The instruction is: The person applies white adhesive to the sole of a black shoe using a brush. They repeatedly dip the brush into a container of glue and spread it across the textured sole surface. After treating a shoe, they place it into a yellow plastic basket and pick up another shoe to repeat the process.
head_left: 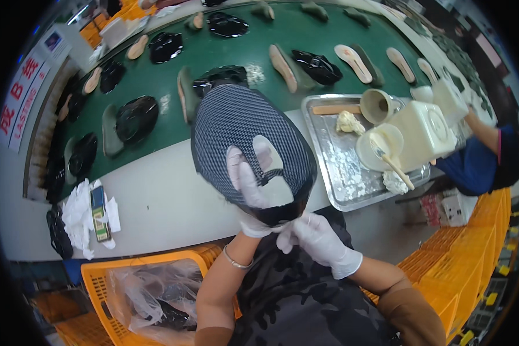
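Note:
A shoe upper (230, 124) with a grey-blue mesh face and glossy black edges is held up in front of me, above the table's near edge. My left hand (249, 187), in a white glove, grips it, with fingers showing in the cut-out at its near part and the wrist below. My right hand (323, 242), also white-gloved, is closed at the upper's near edge, thumb and fingers pinched together. Whether the right fingertips hold the edge itself or something small is hard to make out.
A metal tray (343, 193) at right holds a cream cup (377, 106), a tub with a brush (398, 170) and a square container (424, 130). Shoe uppers and insoles (353, 62) lie on the green belt (213, 55). An orange crate (95, 288) stands lower left; another person's arm (484, 130) reaches in.

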Demonstrator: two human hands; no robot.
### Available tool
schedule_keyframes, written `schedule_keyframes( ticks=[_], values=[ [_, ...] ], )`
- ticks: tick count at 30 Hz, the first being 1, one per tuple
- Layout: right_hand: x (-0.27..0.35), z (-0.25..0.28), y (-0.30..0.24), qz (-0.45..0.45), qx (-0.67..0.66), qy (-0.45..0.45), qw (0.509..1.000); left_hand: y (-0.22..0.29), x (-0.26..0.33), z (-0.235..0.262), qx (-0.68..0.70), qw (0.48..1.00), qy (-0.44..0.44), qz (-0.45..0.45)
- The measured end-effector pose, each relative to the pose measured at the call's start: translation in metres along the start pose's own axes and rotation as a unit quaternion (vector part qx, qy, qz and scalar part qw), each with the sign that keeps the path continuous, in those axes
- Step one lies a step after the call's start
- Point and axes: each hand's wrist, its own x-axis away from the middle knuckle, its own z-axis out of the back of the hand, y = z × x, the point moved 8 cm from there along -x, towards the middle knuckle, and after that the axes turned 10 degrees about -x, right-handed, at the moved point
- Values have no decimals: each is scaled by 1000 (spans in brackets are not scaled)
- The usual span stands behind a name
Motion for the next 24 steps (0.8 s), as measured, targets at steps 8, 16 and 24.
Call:
schedule_keyframes(
  ticks=[8, 16, 24],
  values=[
    [86, 118, -75, 202, -3, 307, 930, -9, 50, -37, 600, 473, -196, 614],
    [96, 159, -153, 383, 31, 395, 834, 24, 54, -33, 576, 480, -379, 542],
    [101, 128, -202, 428, 450, 300, 724, 40, 65, -35, 570, 332, -462, 593]
  ],
)
